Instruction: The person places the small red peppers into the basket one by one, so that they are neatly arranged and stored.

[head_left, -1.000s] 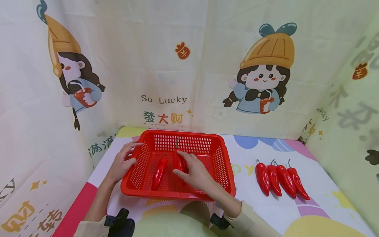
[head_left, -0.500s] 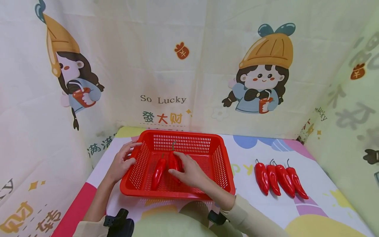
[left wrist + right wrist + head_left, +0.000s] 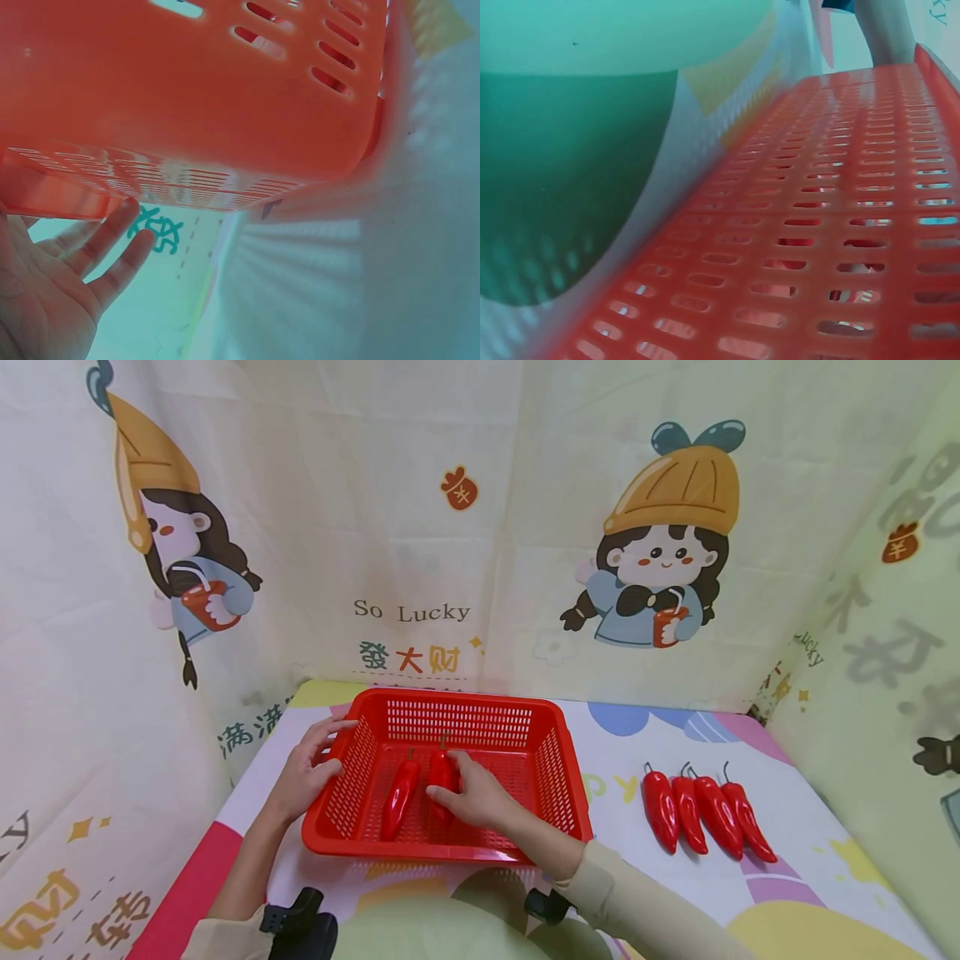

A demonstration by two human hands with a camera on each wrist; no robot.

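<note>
A red plastic basket (image 3: 442,852) with slotted walls holds two glossy red chili peppers. The left chili pepper (image 3: 401,800) lies lengthwise on the basket floor, its stem pointing away. Beside it is the right chili pepper (image 3: 441,770), with my right hand (image 3: 480,793) around it, thumb on the left and fingers over the far right side. My left hand (image 3: 309,772) rests at the basket's left rim with its fingers extended. In the left wrist view, those fingers (image 3: 116,277) reach up to the basket's side. The right wrist view shows only the slotted wall; the hand is hidden there.
Several more red chili peppers (image 3: 708,814) lie in a row on the patterned table to the right of the basket. A cream printed cloth (image 3: 510,527) hangs behind the table and along both sides.
My right hand has moved the chili pepper a little left and nearer, beside the other one in the basket. The left hand stays at the rim.
</note>
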